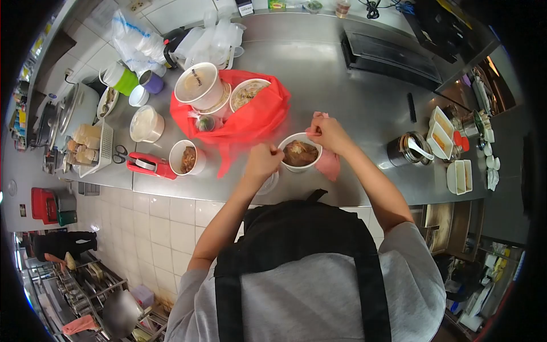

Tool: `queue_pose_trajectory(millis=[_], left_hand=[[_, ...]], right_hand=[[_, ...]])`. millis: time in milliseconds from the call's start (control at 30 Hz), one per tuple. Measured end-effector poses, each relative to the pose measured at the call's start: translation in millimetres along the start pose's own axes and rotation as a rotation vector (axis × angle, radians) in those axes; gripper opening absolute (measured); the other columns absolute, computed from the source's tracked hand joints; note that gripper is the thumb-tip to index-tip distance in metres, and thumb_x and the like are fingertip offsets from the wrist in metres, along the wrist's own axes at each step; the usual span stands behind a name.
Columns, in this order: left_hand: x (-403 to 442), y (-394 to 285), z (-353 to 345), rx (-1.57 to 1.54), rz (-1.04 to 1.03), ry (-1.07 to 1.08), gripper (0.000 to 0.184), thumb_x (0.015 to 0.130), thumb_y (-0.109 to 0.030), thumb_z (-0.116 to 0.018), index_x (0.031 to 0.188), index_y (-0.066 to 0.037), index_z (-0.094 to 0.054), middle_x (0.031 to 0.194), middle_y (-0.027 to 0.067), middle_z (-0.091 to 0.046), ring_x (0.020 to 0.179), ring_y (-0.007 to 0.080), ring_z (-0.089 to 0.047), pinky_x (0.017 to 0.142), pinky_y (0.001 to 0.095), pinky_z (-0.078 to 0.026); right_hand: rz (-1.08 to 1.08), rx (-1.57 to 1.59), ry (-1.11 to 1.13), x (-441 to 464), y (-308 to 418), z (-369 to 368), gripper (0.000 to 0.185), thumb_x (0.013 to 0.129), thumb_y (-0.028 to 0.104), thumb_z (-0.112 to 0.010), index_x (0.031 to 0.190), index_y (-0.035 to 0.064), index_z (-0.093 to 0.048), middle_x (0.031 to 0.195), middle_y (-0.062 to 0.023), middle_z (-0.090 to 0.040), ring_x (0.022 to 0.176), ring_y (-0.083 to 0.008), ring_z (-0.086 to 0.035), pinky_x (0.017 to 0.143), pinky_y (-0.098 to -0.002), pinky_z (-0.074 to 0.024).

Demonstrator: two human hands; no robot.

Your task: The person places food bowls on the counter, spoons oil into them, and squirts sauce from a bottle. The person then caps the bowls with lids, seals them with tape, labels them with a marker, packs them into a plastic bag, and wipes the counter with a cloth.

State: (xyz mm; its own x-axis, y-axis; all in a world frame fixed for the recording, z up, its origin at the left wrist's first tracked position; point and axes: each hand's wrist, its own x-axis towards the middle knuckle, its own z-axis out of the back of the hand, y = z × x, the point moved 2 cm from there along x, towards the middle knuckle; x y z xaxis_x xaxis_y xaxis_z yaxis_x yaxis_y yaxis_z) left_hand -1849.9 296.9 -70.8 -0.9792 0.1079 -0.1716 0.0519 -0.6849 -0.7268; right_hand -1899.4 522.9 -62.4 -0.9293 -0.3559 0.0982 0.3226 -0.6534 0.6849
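Note:
A white takeaway bowl point(291, 167) holding brown meat in sauce stands near the front edge of the steel counter. My left hand point(264, 163) is closed, thumb and fingers pinched at the bowl's left rim. On the opposite side, my right hand point(332, 135) is closed on a pink cloth point(327, 166), which sticks out above the fist and hangs down beside the bowl. Partly under my left hand lies a clear plastic lid point(269, 183). Behind the hands, a red plastic bag point(259, 126) is opened around several lidded white tubs point(199, 86).
To the left are another bowl with meat point(187, 158), a red tape dispenser point(151, 165), scissors point(119, 154) and a white tub point(147, 123). At right stand a dark jar point(403, 150) with a white spoon and sauce trays point(441, 132). A person point(60, 245) is at the far lower left.

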Motion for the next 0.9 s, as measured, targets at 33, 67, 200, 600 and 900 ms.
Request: queue_pose_trajectory(millis=[33,67,200,600,900], left_hand=[[-7,-5,3,-0.006,0.044,0.073,0.021,0.077,-0.019,-0.068,0.083,0.001,-0.065,0.078,0.0232,-0.065,0.076,0.0374,-0.066,0.068,0.0453,-0.051],[-9,-11,6,0.001,-0.060,-0.014,0.021,0.077,-0.019,-0.068,0.082,0.001,-0.066,0.076,0.0229,-0.065,0.075,0.0373,-0.066,0.067,0.0448,-0.051],[21,-32,13,-0.004,-0.335,-0.075,0.023,0.079,-0.022,-0.069,0.081,0.000,-0.069,0.072,0.0206,-0.066,0.071,0.0315,-0.068,0.064,0.0397,-0.052],[-2,-17,14,0.031,-0.207,-0.135,0.020,0.081,-0.020,-0.068,0.085,-0.001,-0.071,0.079,0.0155,-0.067,0.072,0.0332,-0.066,0.065,0.0407,-0.052],[28,-20,3,0.209,-0.359,-0.180,0.014,0.080,-0.015,-0.066,0.083,-0.001,-0.069,0.080,0.0192,-0.064,0.077,0.0368,-0.065,0.068,0.0441,-0.051]], right_hand=[[0.040,0.022,0.025,1,4,1,0.017,0.077,0.013,-0.072,0.073,0.0038,-0.059,0.075,-0.0121,-0.063,0.073,-0.0311,-0.060,0.066,-0.0418,-0.0447],[0.079,0.046,0.051,0,8,0,0.017,0.077,0.013,-0.072,0.073,0.0037,-0.059,0.074,-0.0119,-0.063,0.072,-0.0310,-0.060,0.066,-0.0418,-0.0446],[0.213,-0.029,0.069,21,39,-2,0.016,0.078,0.014,-0.072,0.073,0.0044,-0.060,0.074,-0.0109,-0.063,0.072,-0.0309,-0.060,0.064,-0.0416,-0.0445],[0.027,0.150,0.186,19,-3,2,0.018,0.073,0.020,-0.077,0.073,0.0045,-0.069,0.070,-0.0121,-0.064,0.073,-0.0268,-0.063,0.068,-0.0385,-0.0485],[0.069,-0.023,0.134,14,8,6,0.016,0.070,0.016,-0.077,0.073,0.0029,-0.069,0.073,-0.0149,-0.064,0.073,-0.0309,-0.063,0.071,-0.0391,-0.0488]])
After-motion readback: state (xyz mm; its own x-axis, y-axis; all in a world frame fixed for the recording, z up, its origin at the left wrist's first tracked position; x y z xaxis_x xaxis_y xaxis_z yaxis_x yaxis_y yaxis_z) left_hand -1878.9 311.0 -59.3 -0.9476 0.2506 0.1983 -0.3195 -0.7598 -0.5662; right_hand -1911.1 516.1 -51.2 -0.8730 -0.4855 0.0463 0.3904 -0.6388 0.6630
